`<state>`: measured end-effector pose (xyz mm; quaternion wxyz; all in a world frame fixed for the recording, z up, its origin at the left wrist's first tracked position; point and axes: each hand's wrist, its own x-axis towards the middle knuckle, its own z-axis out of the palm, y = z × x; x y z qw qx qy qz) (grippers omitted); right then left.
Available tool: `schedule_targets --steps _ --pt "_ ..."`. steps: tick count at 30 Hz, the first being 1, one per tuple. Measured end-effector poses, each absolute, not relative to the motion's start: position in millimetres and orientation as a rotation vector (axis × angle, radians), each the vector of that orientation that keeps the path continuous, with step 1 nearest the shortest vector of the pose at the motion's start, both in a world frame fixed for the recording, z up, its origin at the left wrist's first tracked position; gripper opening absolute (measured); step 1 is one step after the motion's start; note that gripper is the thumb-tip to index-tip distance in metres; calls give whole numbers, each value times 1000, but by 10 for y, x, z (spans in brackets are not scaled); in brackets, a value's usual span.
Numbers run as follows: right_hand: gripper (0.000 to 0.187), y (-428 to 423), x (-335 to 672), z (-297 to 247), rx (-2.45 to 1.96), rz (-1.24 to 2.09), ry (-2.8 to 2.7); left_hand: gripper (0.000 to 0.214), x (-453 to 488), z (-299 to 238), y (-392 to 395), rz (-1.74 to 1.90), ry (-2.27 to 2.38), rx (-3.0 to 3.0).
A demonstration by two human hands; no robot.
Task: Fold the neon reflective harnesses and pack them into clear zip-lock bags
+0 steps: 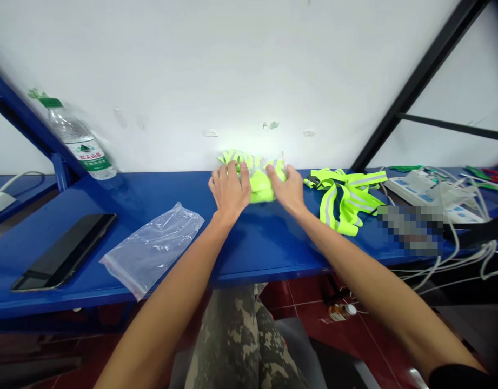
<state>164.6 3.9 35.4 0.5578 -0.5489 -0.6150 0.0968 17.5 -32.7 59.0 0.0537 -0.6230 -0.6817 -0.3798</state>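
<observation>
Both my hands rest on a bunched neon-yellow reflective vest [259, 183] at the back of the blue shelf [249, 243], near the white wall. My left hand [229, 189] lies on the vest's left side with fingers stretched forward and close together. My right hand [288, 189] covers the vest's right side, fingers curled down onto the fabric. A second neon-yellow reflective vest [345, 195] lies spread out just right of my right hand.
An empty clear plastic bag [153, 248] lies left of my arms. A dark phone [66, 251] sits further left. A water bottle [79, 140] leans against the wall at back left. White power strips [425, 192] and tangled cables fill the right end.
</observation>
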Motion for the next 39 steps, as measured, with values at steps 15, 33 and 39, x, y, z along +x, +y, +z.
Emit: schedule_targets --steps 15,33,39 --pt "70 244 1722 194 -1410 -305 -2021 67 13 362 -332 -278 -2573 -2078" --pt "69 76 1809 53 -1539 -436 -2084 45 150 371 -439 -386 -2221 -2269" --pt "56 89 1762 83 -1660 -453 -2033 23 311 288 -386 -692 -1914 -2491"
